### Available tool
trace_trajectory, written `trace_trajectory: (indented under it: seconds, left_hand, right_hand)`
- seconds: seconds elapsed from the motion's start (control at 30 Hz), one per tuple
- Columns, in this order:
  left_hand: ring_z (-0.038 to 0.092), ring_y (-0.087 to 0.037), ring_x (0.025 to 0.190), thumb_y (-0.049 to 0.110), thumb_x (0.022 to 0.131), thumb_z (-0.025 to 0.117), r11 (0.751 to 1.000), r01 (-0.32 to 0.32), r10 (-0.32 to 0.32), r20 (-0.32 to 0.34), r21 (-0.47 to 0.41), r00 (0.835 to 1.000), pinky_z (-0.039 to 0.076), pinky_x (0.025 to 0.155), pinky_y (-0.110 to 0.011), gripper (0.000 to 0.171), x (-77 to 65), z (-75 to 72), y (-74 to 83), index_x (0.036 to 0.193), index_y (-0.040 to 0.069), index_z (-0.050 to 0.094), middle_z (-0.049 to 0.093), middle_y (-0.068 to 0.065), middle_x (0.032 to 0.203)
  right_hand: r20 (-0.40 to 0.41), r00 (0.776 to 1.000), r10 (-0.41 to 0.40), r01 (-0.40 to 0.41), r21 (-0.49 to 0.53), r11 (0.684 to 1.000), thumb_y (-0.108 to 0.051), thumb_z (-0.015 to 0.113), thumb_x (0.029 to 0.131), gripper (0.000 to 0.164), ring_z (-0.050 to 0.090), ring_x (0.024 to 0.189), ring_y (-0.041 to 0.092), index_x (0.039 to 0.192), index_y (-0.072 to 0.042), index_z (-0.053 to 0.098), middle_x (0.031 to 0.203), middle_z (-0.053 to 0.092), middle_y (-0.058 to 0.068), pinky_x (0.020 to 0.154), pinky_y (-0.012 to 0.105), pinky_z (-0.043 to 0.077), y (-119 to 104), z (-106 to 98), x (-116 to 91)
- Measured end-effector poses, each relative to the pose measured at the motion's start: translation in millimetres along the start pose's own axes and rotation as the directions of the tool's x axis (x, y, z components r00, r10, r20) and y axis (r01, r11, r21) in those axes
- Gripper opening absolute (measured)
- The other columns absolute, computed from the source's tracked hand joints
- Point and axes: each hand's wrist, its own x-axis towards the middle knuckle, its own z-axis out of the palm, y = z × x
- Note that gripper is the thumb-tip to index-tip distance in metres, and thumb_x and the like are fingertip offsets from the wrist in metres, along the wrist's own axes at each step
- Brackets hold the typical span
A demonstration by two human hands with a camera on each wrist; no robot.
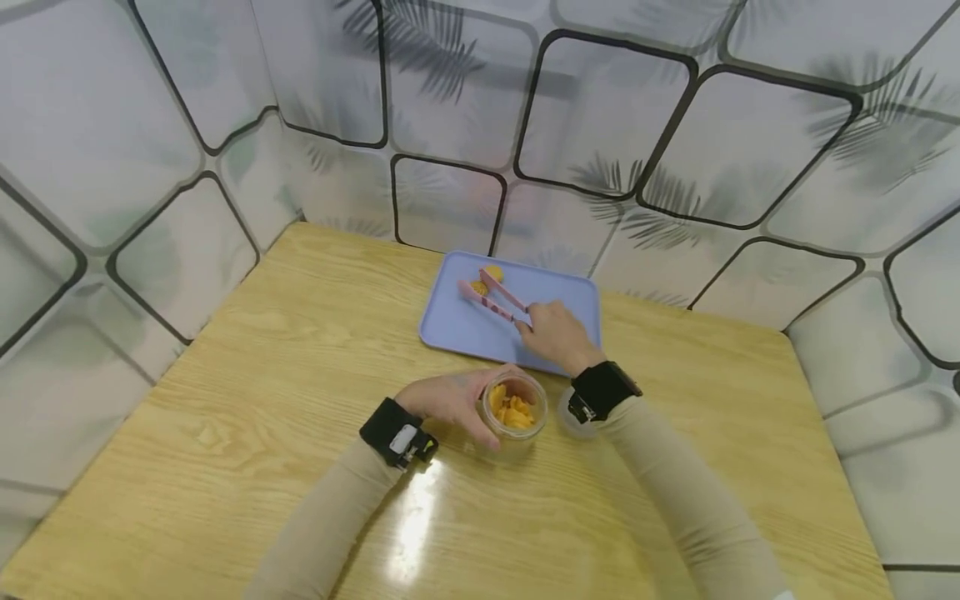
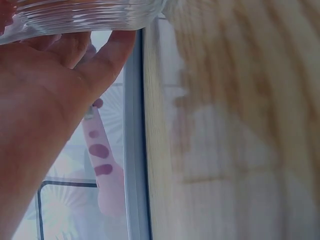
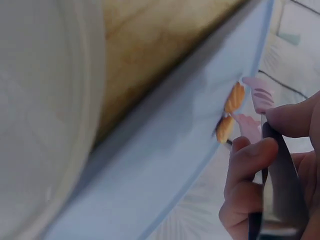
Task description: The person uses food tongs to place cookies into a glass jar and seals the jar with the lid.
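Note:
My left hand (image 1: 453, 398) holds a clear glass jar (image 1: 516, 448) on the table, thumb and fingers round its side. Orange-yellow ridged snack pieces (image 1: 513, 414) lie inside. My right hand (image 1: 558, 333) grips tongs (image 1: 491, 305) with pink spotted tips and a metal handle (image 3: 285, 195). The tongs reach over a light-blue tray (image 1: 442, 329), their two tips spread apart around a ridged piece (image 1: 478, 287). Close behind it lies a second piece (image 1: 493, 272). In the right wrist view the pink tips (image 3: 262, 95) are right beside both pieces.
A translucent round lid (image 1: 572, 418) lies right of the jar, partly under my right wrist. The tray stands near the back edge of the wooden table (image 1: 300, 333). Patterned curtain-like walls (image 1: 450, 200) rise behind and at both sides.

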Motion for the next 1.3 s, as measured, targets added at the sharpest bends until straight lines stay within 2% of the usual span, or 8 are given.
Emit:
trace_trajectory:
  seconds: [0.4, 0.63, 0.77, 0.9, 1.0, 1.07, 1.17, 1.3]
  left_hand:
    - [0.049, -0.016, 0.132, 0.004, 0.074, 0.088, 1.000, -0.018, 0.019, 0.013, -0.011, 1.000, 0.036, 0.118, -0.035, 0.088, -0.9, -0.2, -3.1, 0.148, 0.015, 0.042, 0.052, -0.008, 0.146]
    - [0.049, -0.016, 0.134, 0.006, 0.073, 0.089, 1.000, 0.012, -0.012, -0.001, 0.000, 1.000, 0.035, 0.119, -0.036, 0.091, -3.0, 0.4, -4.4, 0.150, 0.016, 0.041, 0.052, -0.007, 0.147]
    - [0.046, -0.012, 0.136, 0.008, 0.073, 0.090, 0.998, 0.061, -0.061, -0.028, 0.016, 0.998, 0.033, 0.119, -0.035, 0.094, -4.0, 0.3, -1.4, 0.151, 0.021, 0.040, 0.050, 0.001, 0.148]
    - [0.048, -0.012, 0.134, 0.008, 0.073, 0.090, 0.998, 0.060, -0.059, -0.013, 0.017, 0.998, 0.035, 0.118, -0.035, 0.091, -0.6, 1.8, 0.9, 0.149, 0.021, 0.042, 0.052, -0.003, 0.148]
    - [0.049, -0.014, 0.134, 0.006, 0.073, 0.090, 0.999, 0.050, -0.050, 0.010, 0.003, 0.999, 0.035, 0.118, -0.035, 0.093, 0.9, 3.2, 1.4, 0.150, 0.016, 0.040, 0.050, -0.011, 0.150]
    - [0.044, -0.014, 0.139, 0.007, 0.073, 0.090, 0.996, 0.090, -0.090, 0.000, 0.001, 0.996, 0.031, 0.121, -0.036, 0.102, -0.2, 4.2, 2.1, 0.156, 0.017, 0.033, 0.044, -0.008, 0.157]
    - [0.044, -0.014, 0.140, 0.006, 0.074, 0.090, 0.995, 0.094, -0.093, 0.011, -0.040, 0.996, 0.032, 0.121, -0.036, 0.108, -1.1, 2.8, 1.2, 0.160, 0.018, 0.026, 0.042, -0.007, 0.158]
    - [0.052, -0.019, 0.130, 0.002, 0.076, 0.087, 0.996, 0.065, -0.065, 0.010, -0.066, 0.998, 0.041, 0.114, -0.035, 0.098, -3.0, 1.6, -0.9, 0.155, 0.016, 0.032, 0.051, -0.011, 0.147]
  right_hand:
    - [0.029, 0.998, 0.057, -0.057, 0.006, 0.998, -0.025, 0.049, 0.106, 0.032, 0.048, 0.054, 0.020, 0.086, -0.002, 0.060, 0.066, 0.051, 0.009, 0.051, 0.031, 0.035, -2.5, 10.5, 4.2]
    - [-0.056, 0.995, -0.084, 0.086, 0.034, 0.996, -0.012, 0.052, 0.103, 0.035, 0.044, 0.056, 0.018, 0.068, -0.009, 0.050, 0.060, 0.043, 0.004, 0.056, 0.031, 0.034, 4.8, 8.2, -5.9]
    - [-0.117, 0.977, -0.176, 0.192, 0.149, 0.970, -0.012, 0.053, 0.104, 0.036, 0.035, 0.055, 0.013, 0.069, -0.013, 0.049, 0.060, 0.035, -0.002, 0.057, 0.028, 0.029, 13.6, -11.2, -43.1]
    - [-0.183, 0.957, -0.224, 0.267, 0.266, 0.926, -0.012, 0.056, 0.105, 0.025, 0.032, 0.048, 0.004, 0.081, -0.018, 0.061, 0.061, 0.042, -0.007, 0.050, 0.023, 0.029, 23.8, -38.0, -107.9]
    - [-0.170, 0.951, -0.258, 0.304, 0.364, 0.880, -0.006, 0.058, 0.103, 0.021, 0.031, 0.045, -0.004, 0.090, -0.020, 0.065, 0.062, 0.048, -0.011, 0.042, 0.019, 0.031, 28.5, -53.4, -157.1]
    - [-0.155, 0.946, -0.284, 0.323, 0.417, 0.850, 0.000, 0.059, 0.101, 0.023, 0.030, 0.044, -0.008, 0.093, -0.021, 0.066, 0.062, 0.048, -0.011, 0.039, 0.017, 0.030, 31.7, -58.3, -183.4]
    - [-0.161, 0.937, -0.310, 0.349, 0.417, 0.839, 0.005, 0.063, 0.096, 0.024, 0.030, 0.047, -0.012, 0.098, -0.017, 0.070, 0.060, 0.046, -0.015, 0.040, 0.015, 0.031, 32.1, -63.0, -206.4]
    - [-0.142, 0.938, -0.317, 0.348, 0.361, 0.865, 0.003, 0.068, 0.094, 0.024, 0.028, 0.049, -0.015, 0.113, -0.009, 0.074, 0.064, 0.050, -0.019, 0.043, 0.012, 0.032, 31.2, -67.2, -212.3]
